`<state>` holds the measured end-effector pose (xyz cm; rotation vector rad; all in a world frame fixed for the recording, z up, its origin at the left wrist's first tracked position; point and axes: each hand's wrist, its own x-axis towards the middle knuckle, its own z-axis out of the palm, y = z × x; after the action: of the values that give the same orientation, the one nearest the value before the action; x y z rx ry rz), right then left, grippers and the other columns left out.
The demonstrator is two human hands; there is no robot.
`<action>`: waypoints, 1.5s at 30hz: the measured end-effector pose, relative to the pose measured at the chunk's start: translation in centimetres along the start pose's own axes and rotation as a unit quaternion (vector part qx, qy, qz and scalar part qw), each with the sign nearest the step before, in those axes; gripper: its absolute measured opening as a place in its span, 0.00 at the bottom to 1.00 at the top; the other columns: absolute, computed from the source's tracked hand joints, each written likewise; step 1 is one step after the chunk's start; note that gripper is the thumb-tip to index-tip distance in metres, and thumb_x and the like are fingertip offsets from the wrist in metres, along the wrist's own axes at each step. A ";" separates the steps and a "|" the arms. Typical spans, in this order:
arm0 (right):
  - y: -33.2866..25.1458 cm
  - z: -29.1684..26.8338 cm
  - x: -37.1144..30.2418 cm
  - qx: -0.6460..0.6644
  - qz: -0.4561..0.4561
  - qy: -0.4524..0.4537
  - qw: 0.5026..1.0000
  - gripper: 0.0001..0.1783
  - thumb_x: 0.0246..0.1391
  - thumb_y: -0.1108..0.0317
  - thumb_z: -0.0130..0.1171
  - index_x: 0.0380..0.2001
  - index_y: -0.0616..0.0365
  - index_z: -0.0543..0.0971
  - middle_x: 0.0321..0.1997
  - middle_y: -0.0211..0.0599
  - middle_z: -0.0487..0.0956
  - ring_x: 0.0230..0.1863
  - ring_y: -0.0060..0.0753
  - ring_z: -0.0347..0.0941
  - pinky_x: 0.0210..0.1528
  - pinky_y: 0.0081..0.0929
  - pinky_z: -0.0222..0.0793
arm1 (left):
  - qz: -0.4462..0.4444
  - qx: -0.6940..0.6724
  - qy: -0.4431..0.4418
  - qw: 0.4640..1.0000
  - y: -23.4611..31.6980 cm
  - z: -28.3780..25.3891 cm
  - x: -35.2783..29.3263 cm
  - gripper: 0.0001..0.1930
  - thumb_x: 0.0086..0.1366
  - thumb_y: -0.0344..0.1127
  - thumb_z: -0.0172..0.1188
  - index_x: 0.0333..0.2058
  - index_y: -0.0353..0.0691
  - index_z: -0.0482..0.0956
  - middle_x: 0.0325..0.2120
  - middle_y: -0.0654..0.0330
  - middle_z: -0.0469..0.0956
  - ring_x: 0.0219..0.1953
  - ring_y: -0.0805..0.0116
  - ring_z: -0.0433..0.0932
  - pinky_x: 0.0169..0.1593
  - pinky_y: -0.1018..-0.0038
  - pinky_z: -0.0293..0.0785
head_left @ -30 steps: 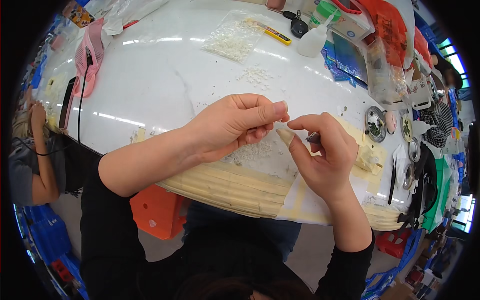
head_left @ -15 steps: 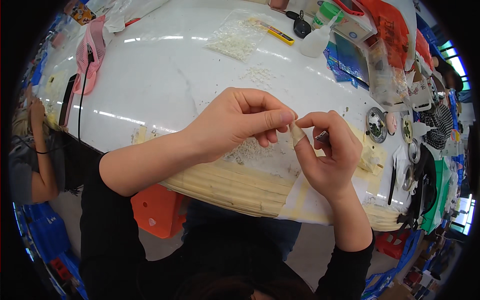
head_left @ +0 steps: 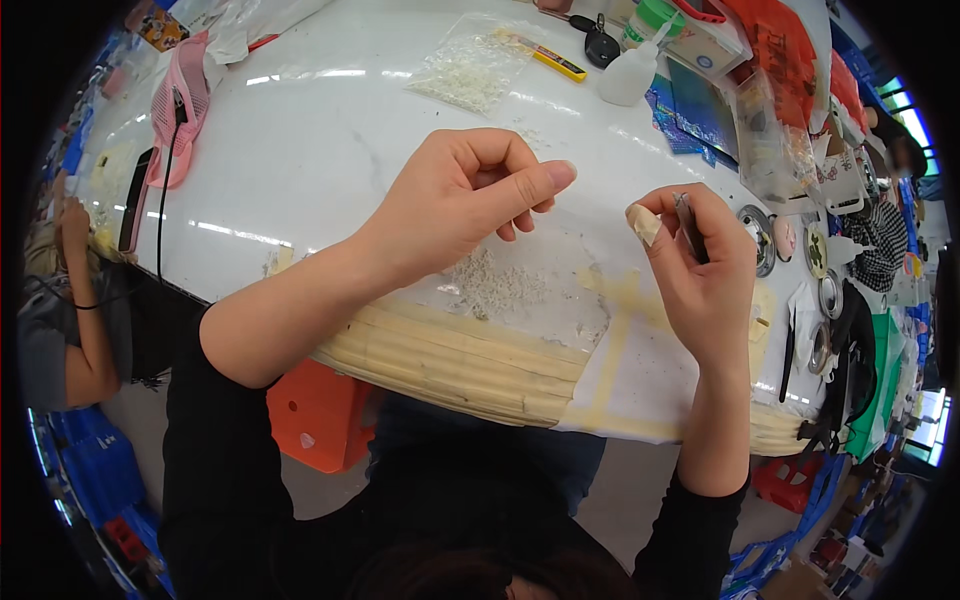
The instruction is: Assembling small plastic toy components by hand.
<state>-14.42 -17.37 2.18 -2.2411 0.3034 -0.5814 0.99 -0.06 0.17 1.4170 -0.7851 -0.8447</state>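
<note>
My left hand (head_left: 465, 195) is raised over the table with thumb and forefinger pressed together. Whatever sits in that pinch, if anything, is too small to make out. To its right, clearly apart, is my right hand (head_left: 705, 265), fingers curled around a slim grey metal tool (head_left: 688, 225) whose exact kind I cannot tell. A pale beige wrap (head_left: 645, 226) covers the tip of the right thumb. Below and between the hands, a loose heap of tiny white pieces (head_left: 500, 285) lies on the white table near its taped edge.
A clear bag of white bits (head_left: 465, 82), a yellow cutter knife (head_left: 553, 60), a car key (head_left: 601, 45) and a white squeeze bottle (head_left: 630, 80) lie at the back. Round metal dishes (head_left: 830, 295) stand at right. A pink mesh item (head_left: 182, 110) and another person's arm (head_left: 85, 310) are left.
My hands, whose fingertips met half a second ago, have separated. The left has moved up and slightly left, the right to the right, showing more of the metal tool.
</note>
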 end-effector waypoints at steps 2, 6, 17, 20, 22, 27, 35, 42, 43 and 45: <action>0.1 -0.2 0.2 -0.007 0.022 -0.024 0.999 0.06 0.50 0.73 0.63 0.28 0.64 0.78 0.25 0.30 0.75 0.23 0.18 0.64 0.21 0.20 0.55 | 0.065 0.097 -0.010 0.993 0.0 0.3 -0.2 0.05 0.63 0.33 0.64 0.34 0.38 0.81 0.28 0.66 0.77 0.27 0.79 0.73 0.31 0.81 0.71; 0.2 0.2 0.4 -0.018 0.003 -0.011 1.000 0.07 0.49 0.72 0.64 0.28 0.64 0.78 0.24 0.31 0.76 0.22 0.19 0.63 0.20 0.21 0.54 | 0.306 0.314 -0.080 0.895 -1.4 2.0 -0.9 0.08 0.53 0.29 0.70 0.34 0.43 0.83 0.28 0.67 0.75 0.30 0.72 0.72 0.30 0.77 0.71; 0.4 0.4 0.5 -0.017 -0.011 0.029 0.999 0.08 0.50 0.69 0.65 0.26 0.63 0.78 0.20 0.29 0.72 0.20 0.19 0.60 0.19 0.21 0.53 | 0.433 0.460 -0.156 0.759 -2.5 3.6 -0.3 0.08 0.49 0.35 0.70 0.27 0.43 0.80 0.28 0.67 0.72 0.33 0.67 0.70 0.34 0.72 0.70; 0.3 0.3 0.6 -0.015 -0.001 0.034 0.999 0.08 0.50 0.70 0.65 0.26 0.63 0.78 0.18 0.28 0.71 0.20 0.18 0.59 0.19 0.21 0.52 | 0.425 0.506 -0.150 0.736 -2.3 3.7 -0.6 0.07 0.54 0.35 0.68 0.29 0.42 0.79 0.28 0.67 0.74 0.32 0.70 0.70 0.34 0.74 0.68; 0.4 0.3 0.4 -0.002 -0.010 0.045 0.999 0.06 0.49 0.72 0.64 0.27 0.62 0.78 0.19 0.28 0.72 0.20 0.17 0.59 0.19 0.20 0.52 | 0.258 0.301 -0.136 0.908 -1.4 3.4 -0.6 0.06 0.59 0.36 0.65 0.30 0.42 0.79 0.28 0.67 0.75 0.31 0.73 0.71 0.35 0.77 0.68; -0.5 0.6 -0.4 0.050 -0.036 0.027 0.998 0.06 0.46 0.78 0.62 0.30 0.60 0.80 0.23 0.28 0.73 0.21 0.16 0.63 0.20 0.17 0.53 | -0.044 -0.138 -0.084 0.986 -0.6 1.7 0.2 0.08 0.69 0.38 0.58 0.35 0.40 0.79 0.29 0.68 0.76 0.31 0.79 0.71 0.37 0.81 0.68; -1.3 1.9 -0.7 0.068 -0.111 0.003 0.991 0.15 0.39 0.87 0.58 0.33 0.60 0.80 0.30 0.34 0.76 0.30 0.25 0.75 0.30 0.19 0.75 | -0.121 -0.283 -0.113 0.945 -0.9 1.3 -0.5 0.08 0.70 0.38 0.56 0.36 0.42 0.76 0.29 0.68 0.75 0.31 0.79 0.70 0.38 0.80 0.69; -1.1 1.7 -0.9 0.041 -0.141 0.006 0.989 0.15 0.36 0.87 0.59 0.31 0.61 0.80 0.30 0.34 0.77 0.29 0.26 0.75 0.27 0.19 0.73 | -0.134 -0.285 -0.121 0.941 -1.1 1.4 -0.5 0.07 0.69 0.37 0.57 0.36 0.41 0.77 0.29 0.67 0.76 0.31 0.79 0.73 0.37 0.80 0.70; -1.1 1.7 -0.9 0.040 -0.141 0.006 0.989 0.15 0.36 0.87 0.59 0.31 0.61 0.80 0.30 0.34 0.77 0.29 0.26 0.75 0.27 0.19 0.73 | -0.126 -0.274 -0.116 0.946 -1.0 1.4 -0.6 0.07 0.69 0.37 0.57 0.37 0.40 0.78 0.29 0.66 0.76 0.31 0.79 0.73 0.37 0.80 0.70; -1.1 1.7 -0.9 0.030 -0.135 0.016 0.990 0.15 0.36 0.87 0.59 0.31 0.61 0.80 0.30 0.34 0.77 0.29 0.25 0.75 0.27 0.19 0.72 | -0.108 -0.257 -0.108 0.954 -0.7 1.3 -0.6 0.07 0.69 0.36 0.58 0.38 0.39 0.79 0.30 0.65 0.78 0.32 0.78 0.74 0.37 0.80 0.70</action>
<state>-14.30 -15.16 1.75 -2.2327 -0.0038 -0.7577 -0.49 -0.17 -0.53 0.9627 -0.5209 -1.2849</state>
